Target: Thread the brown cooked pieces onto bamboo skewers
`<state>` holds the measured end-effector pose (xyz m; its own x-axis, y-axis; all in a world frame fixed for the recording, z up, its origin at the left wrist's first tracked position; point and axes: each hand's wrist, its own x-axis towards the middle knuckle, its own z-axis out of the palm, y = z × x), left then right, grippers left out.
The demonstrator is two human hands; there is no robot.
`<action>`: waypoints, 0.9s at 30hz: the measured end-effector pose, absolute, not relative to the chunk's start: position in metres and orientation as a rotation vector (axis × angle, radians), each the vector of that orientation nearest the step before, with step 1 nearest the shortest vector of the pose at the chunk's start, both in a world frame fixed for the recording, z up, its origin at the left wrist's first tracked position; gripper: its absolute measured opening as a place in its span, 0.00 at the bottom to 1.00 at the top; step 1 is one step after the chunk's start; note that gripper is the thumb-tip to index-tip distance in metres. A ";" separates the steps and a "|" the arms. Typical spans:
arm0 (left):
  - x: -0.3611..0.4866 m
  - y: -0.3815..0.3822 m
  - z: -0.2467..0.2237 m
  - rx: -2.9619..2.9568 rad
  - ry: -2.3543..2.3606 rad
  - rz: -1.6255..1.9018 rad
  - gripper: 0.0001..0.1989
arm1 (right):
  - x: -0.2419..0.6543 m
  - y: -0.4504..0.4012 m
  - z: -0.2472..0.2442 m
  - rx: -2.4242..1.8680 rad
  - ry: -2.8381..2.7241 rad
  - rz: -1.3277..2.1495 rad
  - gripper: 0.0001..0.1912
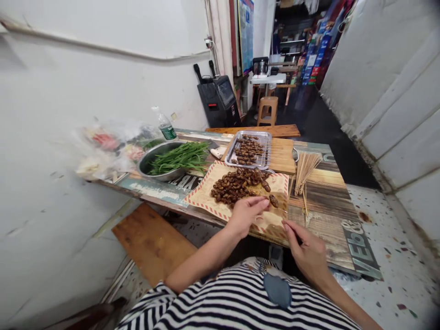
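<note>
A heap of brown pupae (pixel 230 188) lies on paper with a red striped border (pixel 206 192). My left hand (pixel 245 213) is closed at the front of the heap, its fingertips pinched by a brown pupa; what they hold is too small to make out. One pupa (pixel 273 200) shows just right of those fingertips. My right hand (pixel 305 247) is pinched at the paper's front right corner, on what looks like a thin skewer. Behind the heap, a clear tray (pixel 228 156) holds skewered pupae (pixel 249 149). A bundle of bare skewers (pixel 305 169) lies to the right.
A metal bowl (pixel 146 167) of green vegetables (pixel 182 158) stands left, with plastic bags (pixel 106 151) and a bottle (pixel 167 126) beyond it. The tray rests on a wooden board (pixel 283 156). Behind the table are a black speaker (pixel 220 101) and a stool (pixel 268 110).
</note>
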<state>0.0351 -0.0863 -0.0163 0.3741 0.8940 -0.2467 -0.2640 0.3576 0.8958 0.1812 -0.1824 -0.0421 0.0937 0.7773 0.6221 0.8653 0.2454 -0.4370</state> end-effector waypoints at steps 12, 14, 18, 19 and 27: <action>0.041 -0.095 -0.015 0.631 0.683 0.823 0.18 | 0.178 -0.188 -0.049 -1.499 -1.691 -0.170 0.10; 0.041 -0.096 -0.015 0.638 0.674 0.794 0.16 | 0.178 -0.188 -0.049 -1.507 -1.708 -0.174 0.10; 0.041 -0.097 -0.014 0.622 0.674 0.792 0.15 | 0.179 -0.190 -0.049 -1.522 -1.735 -0.180 0.11; 0.041 -0.097 -0.014 0.609 0.671 0.811 0.15 | 0.180 -0.190 -0.049 -1.522 -1.736 -0.185 0.11; 0.039 -0.099 -0.012 0.531 0.646 0.819 0.12 | 0.183 -0.194 -0.051 -1.493 -1.788 -0.230 0.10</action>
<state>0.0391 -0.0985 -0.0122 0.5151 0.7975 -0.3141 -0.4917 0.5751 0.6538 0.1830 -0.1936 -0.0509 -0.0058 0.7561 0.6545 0.8969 0.2933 -0.3309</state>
